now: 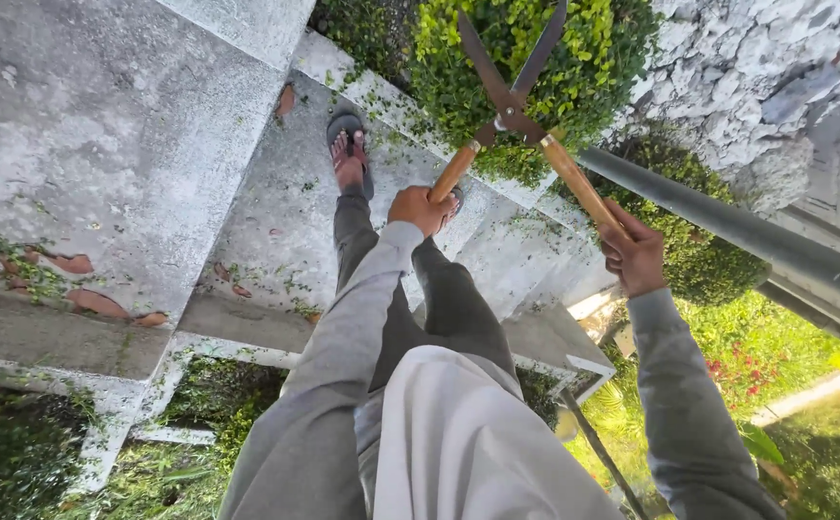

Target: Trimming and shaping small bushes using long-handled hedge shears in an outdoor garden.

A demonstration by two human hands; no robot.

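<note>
Wooden-handled hedge shears with dark steel blades point(509, 101) are held over a low green leafy bush point(536, 58), blades parted. The left hand point(421, 208) is wrapped around one handle, the right hand point(634, 252) closed around the other, above a grey concrete ledge point(275, 241).

Wooden-handled, dull metal shears point(509, 106); rough concrete ledge point(102, 144).

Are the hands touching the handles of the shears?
Touching. The head view shows the left hand and right hand each closed around a wooden handle of the shears.
</note>
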